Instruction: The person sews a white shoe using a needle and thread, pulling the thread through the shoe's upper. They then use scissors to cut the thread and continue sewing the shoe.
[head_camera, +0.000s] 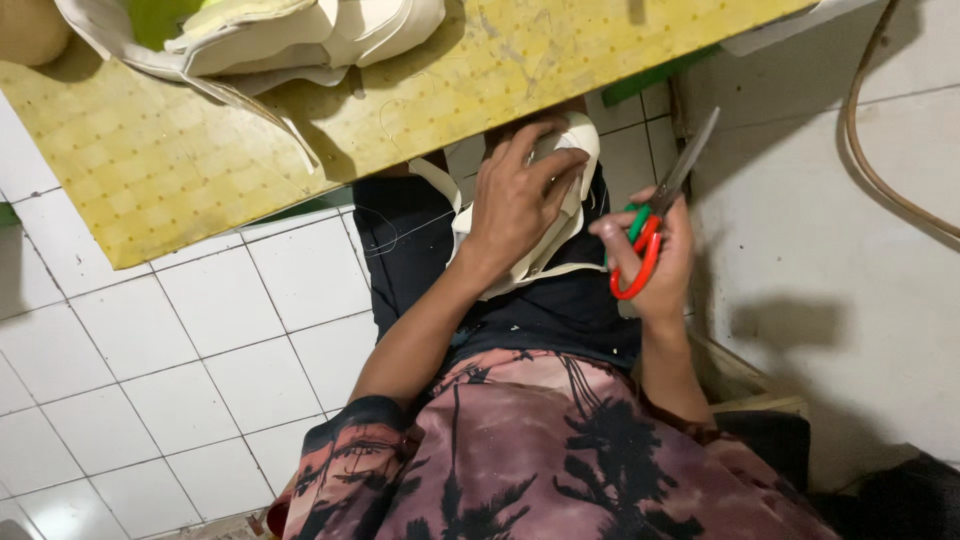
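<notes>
A: In the head view, what does each hand have?

B: The right hand (655, 250) holds one pair of steel-bladed scissors with one red and one green plastic handle loop (650, 225). Its fingers are threaded through the loops and curled shut on them. The long axis runs diagonally, and the blades, closed together, point up and to the right, away from the person's lap.

A: And the other?

B: The left hand (515, 200) lies just left of the scissors, fingers spread and pressed down on one folded piece of cream-white fabric (560, 215) on the lap. A thin strap of the same fabric trails under the scissors.

A: What surrounds them?

B: Above the scissors sits one yellow dotted bench (150, 150), carrying a heap of more cream-white cloth pieces (300, 40); I cannot count them. White floor tiles (150, 350) lie to the left of the scissors.
</notes>
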